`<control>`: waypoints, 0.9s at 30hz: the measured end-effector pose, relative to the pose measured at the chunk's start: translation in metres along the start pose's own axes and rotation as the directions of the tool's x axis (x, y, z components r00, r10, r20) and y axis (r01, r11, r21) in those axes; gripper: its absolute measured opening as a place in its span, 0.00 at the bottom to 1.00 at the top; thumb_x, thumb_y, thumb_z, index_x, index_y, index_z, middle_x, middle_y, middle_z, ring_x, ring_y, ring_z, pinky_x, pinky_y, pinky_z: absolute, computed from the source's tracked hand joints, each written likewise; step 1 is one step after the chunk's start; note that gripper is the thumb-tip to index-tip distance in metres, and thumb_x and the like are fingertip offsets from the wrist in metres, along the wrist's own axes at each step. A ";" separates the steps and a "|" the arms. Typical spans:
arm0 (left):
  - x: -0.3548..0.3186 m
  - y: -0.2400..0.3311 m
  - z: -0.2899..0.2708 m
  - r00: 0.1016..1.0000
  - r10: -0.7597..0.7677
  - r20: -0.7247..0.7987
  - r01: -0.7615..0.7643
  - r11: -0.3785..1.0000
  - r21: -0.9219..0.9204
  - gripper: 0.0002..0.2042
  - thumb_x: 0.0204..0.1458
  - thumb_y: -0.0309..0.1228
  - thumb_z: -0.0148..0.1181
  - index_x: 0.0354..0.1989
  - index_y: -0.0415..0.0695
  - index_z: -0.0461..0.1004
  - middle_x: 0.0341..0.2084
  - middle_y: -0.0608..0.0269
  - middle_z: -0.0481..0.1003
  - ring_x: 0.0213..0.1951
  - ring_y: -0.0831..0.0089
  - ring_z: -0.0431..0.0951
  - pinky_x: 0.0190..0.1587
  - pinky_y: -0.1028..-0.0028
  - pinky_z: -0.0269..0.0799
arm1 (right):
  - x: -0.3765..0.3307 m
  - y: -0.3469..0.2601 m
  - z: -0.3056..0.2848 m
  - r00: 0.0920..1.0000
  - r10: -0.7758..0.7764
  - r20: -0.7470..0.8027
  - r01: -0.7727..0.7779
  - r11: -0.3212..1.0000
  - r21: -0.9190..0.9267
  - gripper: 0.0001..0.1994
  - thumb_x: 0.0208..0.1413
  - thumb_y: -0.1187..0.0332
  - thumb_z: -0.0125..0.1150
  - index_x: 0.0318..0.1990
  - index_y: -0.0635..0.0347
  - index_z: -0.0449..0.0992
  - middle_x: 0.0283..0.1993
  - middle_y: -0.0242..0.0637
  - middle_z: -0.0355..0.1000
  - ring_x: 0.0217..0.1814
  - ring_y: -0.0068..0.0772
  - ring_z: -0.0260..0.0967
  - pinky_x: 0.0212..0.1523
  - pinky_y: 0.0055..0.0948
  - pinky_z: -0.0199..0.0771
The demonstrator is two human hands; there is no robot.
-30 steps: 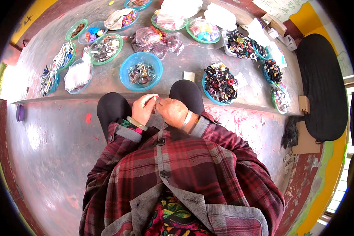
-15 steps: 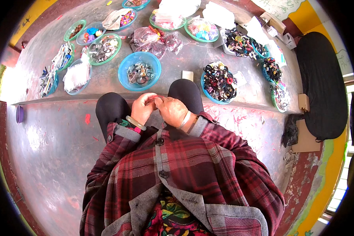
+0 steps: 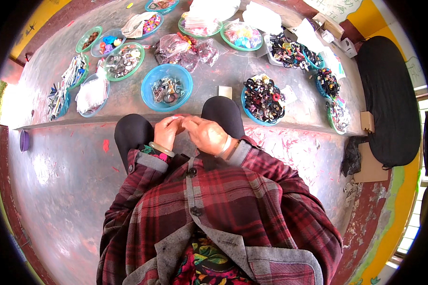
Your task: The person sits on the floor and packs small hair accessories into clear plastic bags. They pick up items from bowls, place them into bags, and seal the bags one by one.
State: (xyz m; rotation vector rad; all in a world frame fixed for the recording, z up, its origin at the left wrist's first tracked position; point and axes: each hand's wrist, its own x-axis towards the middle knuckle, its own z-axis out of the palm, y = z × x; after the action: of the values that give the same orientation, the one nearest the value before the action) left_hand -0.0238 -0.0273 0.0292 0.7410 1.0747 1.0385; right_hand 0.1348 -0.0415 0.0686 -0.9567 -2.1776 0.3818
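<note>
Far left on the floor: purple container (image 3: 24,141). Up on the ledge (image 3: 123,99): thin sticks (image 3: 57,101), then white packets (image 3: 92,95). Left hand (image 3: 166,132): just right of the left knee (image 3: 134,133), fingers bent, thumb and fingertips near closed. Small reddish piece (image 3: 179,116) looks to be right at the fingertips, between the two hands; too small to identify, can't confirm which hand grips it. Blue basin (image 3: 150,77) with metallic bits (image 3: 168,90) sits beyond. Right hand (image 3: 207,134): back up, fingers curled, fingertips meeting the left's; grip hidden. Right of that: dark bands (image 3: 263,97), heaped.
</note>
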 end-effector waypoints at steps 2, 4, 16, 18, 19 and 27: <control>0.002 -0.004 -0.003 0.999 0.004 -0.051 -0.004 1.000 -0.004 0.08 0.52 0.25 0.51 0.36 0.33 0.71 0.32 0.58 0.74 0.35 0.72 0.75 0.40 0.75 0.72 | 0.001 0.010 -0.017 0.995 0.030 -0.094 -0.037 0.996 -0.079 0.10 0.42 0.74 0.51 0.36 0.61 0.69 0.33 0.44 0.70 0.35 0.44 0.69 0.34 0.35 0.71; 0.003 -0.008 -0.008 0.998 0.032 -0.059 -0.030 0.999 0.040 0.09 0.52 0.26 0.51 0.37 0.32 0.71 0.32 0.57 0.74 0.35 0.72 0.75 0.40 0.75 0.72 | -0.002 0.035 -0.037 0.975 0.156 -0.157 -0.179 0.973 -0.147 0.09 0.42 0.74 0.53 0.34 0.60 0.71 0.33 0.43 0.70 0.37 0.44 0.69 0.35 0.35 0.71; 0.005 -0.008 -0.002 0.994 0.112 -0.004 -0.109 0.973 0.201 0.10 0.49 0.25 0.52 0.38 0.32 0.72 0.30 0.64 0.74 0.33 0.81 0.71 0.37 0.81 0.67 | -0.120 0.267 -0.139 0.633 0.712 -0.302 -0.734 0.430 -0.525 0.12 0.38 0.66 0.57 0.35 0.52 0.76 0.35 0.45 0.70 0.40 0.47 0.67 0.42 0.38 0.67; 0.006 -0.009 0.000 0.994 0.108 -0.016 -0.103 0.976 0.190 0.11 0.48 0.25 0.52 0.37 0.32 0.73 0.29 0.65 0.74 0.31 0.82 0.70 0.35 0.82 0.66 | -0.118 0.272 -0.140 0.657 0.695 -0.292 -0.715 0.452 -0.534 0.12 0.38 0.65 0.58 0.34 0.52 0.76 0.35 0.46 0.70 0.40 0.47 0.67 0.42 0.39 0.67; 0.007 -0.011 -0.002 0.995 0.102 -0.012 -0.098 0.976 0.196 0.10 0.48 0.25 0.52 0.37 0.32 0.73 0.29 0.65 0.74 0.31 0.82 0.70 0.35 0.82 0.66 | -0.117 0.275 -0.139 0.655 0.700 -0.285 -0.709 0.438 -0.553 0.11 0.39 0.64 0.59 0.34 0.52 0.76 0.35 0.46 0.70 0.41 0.47 0.67 0.42 0.39 0.67; 0.009 -0.009 -0.001 0.996 0.092 -0.007 -0.088 0.970 0.227 0.10 0.48 0.26 0.52 0.36 0.32 0.73 0.28 0.66 0.73 0.31 0.83 0.69 0.35 0.82 0.65 | -0.108 0.290 -0.134 0.618 0.768 -0.170 -0.611 0.332 -0.719 0.10 0.43 0.61 0.56 0.30 0.52 0.78 0.33 0.45 0.72 0.39 0.48 0.69 0.40 0.41 0.69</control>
State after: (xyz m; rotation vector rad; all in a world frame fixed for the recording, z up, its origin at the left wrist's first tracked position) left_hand -0.0212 -0.0224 0.0183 0.9731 1.1967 1.0104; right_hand 0.4317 0.0753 -0.0409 -2.4694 -1.9498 -0.0645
